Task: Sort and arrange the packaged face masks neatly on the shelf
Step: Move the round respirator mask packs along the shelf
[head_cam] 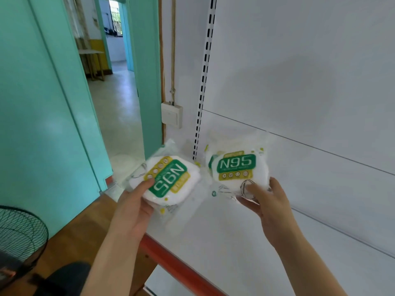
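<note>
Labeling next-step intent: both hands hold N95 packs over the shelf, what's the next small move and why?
Probably turn the left pack upright: its N95 label reads rotated in the left hand, while the right pack in the right hand reads level. Then both can go on the shelf facing alike.

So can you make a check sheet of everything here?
Surface: white shelf, red front edge.
Job's things: two N95 mask packs; left pack label turned sideways, right pack label upright.
Clutter: nothing seen.
Grippers: left hand holds the left pack; right hand holds the right pack.
Cables: cord runs up the wall from the switch.
Surroundings: teal door, fan, open doorway.
</note>
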Motion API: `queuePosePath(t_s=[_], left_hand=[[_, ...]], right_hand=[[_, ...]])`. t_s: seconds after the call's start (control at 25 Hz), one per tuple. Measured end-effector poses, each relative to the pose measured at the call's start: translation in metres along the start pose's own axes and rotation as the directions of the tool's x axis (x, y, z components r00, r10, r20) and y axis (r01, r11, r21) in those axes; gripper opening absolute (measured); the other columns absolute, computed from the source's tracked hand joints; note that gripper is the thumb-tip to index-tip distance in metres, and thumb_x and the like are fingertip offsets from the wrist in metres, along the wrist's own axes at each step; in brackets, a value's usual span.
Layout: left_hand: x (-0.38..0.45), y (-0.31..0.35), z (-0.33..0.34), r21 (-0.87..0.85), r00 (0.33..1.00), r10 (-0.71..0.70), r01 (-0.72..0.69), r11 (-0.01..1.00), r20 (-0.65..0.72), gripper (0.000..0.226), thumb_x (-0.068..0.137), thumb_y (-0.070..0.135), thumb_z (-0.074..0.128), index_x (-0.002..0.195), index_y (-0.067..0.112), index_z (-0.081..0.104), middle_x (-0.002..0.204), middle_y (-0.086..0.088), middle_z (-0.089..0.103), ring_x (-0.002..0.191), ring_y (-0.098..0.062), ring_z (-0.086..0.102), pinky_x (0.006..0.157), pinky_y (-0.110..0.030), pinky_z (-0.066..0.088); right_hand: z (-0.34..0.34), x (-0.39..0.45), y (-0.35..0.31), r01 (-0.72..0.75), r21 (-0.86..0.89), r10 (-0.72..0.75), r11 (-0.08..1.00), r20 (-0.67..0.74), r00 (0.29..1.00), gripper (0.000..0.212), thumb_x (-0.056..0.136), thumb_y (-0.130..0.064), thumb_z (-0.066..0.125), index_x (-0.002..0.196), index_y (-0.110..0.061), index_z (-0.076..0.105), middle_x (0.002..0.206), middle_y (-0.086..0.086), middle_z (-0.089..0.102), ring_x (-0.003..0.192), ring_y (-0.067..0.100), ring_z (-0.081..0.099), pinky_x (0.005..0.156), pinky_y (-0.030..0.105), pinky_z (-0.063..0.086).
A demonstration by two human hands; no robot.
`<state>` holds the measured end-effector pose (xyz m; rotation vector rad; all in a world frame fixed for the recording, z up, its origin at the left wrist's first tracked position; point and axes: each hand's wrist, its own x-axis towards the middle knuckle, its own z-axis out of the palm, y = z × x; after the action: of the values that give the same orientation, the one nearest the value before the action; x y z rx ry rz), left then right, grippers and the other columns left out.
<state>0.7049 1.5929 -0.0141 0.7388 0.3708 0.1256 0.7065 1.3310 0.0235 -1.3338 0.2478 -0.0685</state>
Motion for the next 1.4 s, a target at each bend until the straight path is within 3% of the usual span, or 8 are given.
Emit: queuePosePath(t_s=[0.16,0.28,0.52,0.76,0.92,1.0,1.12,1.4], left_hand=[[-0.008,0.002,0.0,-0.161,1.0,0.004,-0.009,0.987,-0.029,0.048,0.091,-0.001,0.062,0.136,0.012,0.058,0.12,-0.012,0.074,0.11,-0.026,0.071,0.084,-0.045,0.059],[-0.019,-0.003,0.01,-0.167,0.999,-0.044,0.038,0.985,-0.032,0.037,0.094,0.009,0.063,0.131,0.012,0.062,0.119,-0.011,0.074,0.11,-0.026,0.071,0.087,-0.048,0.059],[-0.038,-0.013,0.034,-0.259,0.995,-0.077,0.059,0.964,-0.061,0.025,0.095,0.013,0.062,0.12,0.01,0.065,0.091,-0.008,0.079,0.078,-0.02,0.077,0.051,-0.029,0.06],[-0.053,-0.039,0.045,-0.332,0.988,-0.09,0.127,0.935,0.126,0.035,0.096,0.011,0.058,0.131,0.006,0.061,0.125,-0.018,0.07,0.118,-0.034,0.066,0.108,-0.051,0.046],[-0.047,-0.03,0.021,0.293,0.993,0.103,-0.082,0.952,-0.057,0.051,0.092,0.026,0.068,0.139,0.017,0.051,0.14,-0.002,0.06,0.125,-0.021,0.057,0.111,-0.039,0.041],[-0.035,-0.019,0.005,0.783,0.927,0.372,-0.267,0.561,0.049,0.058,0.093,0.032,0.069,0.144,0.029,0.041,0.144,0.01,0.048,0.127,-0.009,0.046,0.108,-0.033,0.038],[-0.017,-0.024,0.012,0.882,0.947,0.13,-0.322,0.344,0.295,0.074,0.093,0.041,0.068,0.154,0.028,0.028,0.154,0.007,0.041,0.137,-0.011,0.043,0.111,-0.033,0.04],[0.011,-0.051,0.026,0.899,0.919,-0.004,-0.385,0.211,0.394,0.068,0.084,0.04,0.078,0.136,0.02,0.04,0.123,0.005,0.064,0.105,-0.013,0.066,0.08,-0.026,0.055]], right_hand=[[0.017,0.007,0.041,-0.062,-0.201,0.035,0.978,-0.136,0.99,0.033,0.087,-0.013,0.07,0.113,-0.003,0.053,0.105,0.012,0.067,0.086,0.023,0.069,0.077,0.038,0.06],[0.024,0.008,0.046,-0.059,-0.888,-0.105,0.457,-0.119,0.987,0.043,0.088,-0.06,0.057,0.078,-0.018,0.053,0.077,-0.001,0.061,0.067,0.016,0.057,0.053,0.029,0.038],[0.027,-0.013,0.032,-0.066,-0.996,-0.149,0.053,-0.073,0.986,0.064,0.096,-0.068,0.022,0.084,-0.017,0.058,0.078,-0.002,0.057,0.071,0.02,0.056,0.061,0.029,0.039],[0.046,-0.052,0.02,0.078,-0.298,-0.034,0.951,0.151,0.988,0.03,0.089,-0.045,0.067,0.112,-0.027,0.065,0.096,-0.008,0.074,0.089,0.011,0.071,0.082,0.033,0.057],[0.027,-0.015,0.008,0.234,-0.478,-0.206,0.847,0.109,0.972,0.025,0.081,-0.03,0.076,0.104,-0.021,0.072,0.084,-0.001,0.076,0.077,0.019,0.072,0.078,0.04,0.059],[0.014,0.004,-0.014,0.287,-0.612,-0.155,0.737,0.261,0.953,0.02,0.081,-0.032,0.075,0.099,-0.024,0.074,0.084,-0.003,0.074,0.078,0.017,0.068,0.076,0.03,0.054],[0.022,0.016,-0.013,0.322,-0.796,-0.183,0.512,0.265,0.947,0.005,0.086,-0.024,0.07,0.09,-0.02,0.071,0.075,-0.006,0.065,0.069,0.013,0.058,0.053,0.009,0.038],[0.019,-0.013,0.061,0.081,-0.582,-0.209,0.809,-0.156,0.966,0.073,0.081,-0.033,0.079,0.14,-0.015,0.039,0.133,0.007,0.052,0.128,0.027,0.051,0.096,0.031,0.049]])
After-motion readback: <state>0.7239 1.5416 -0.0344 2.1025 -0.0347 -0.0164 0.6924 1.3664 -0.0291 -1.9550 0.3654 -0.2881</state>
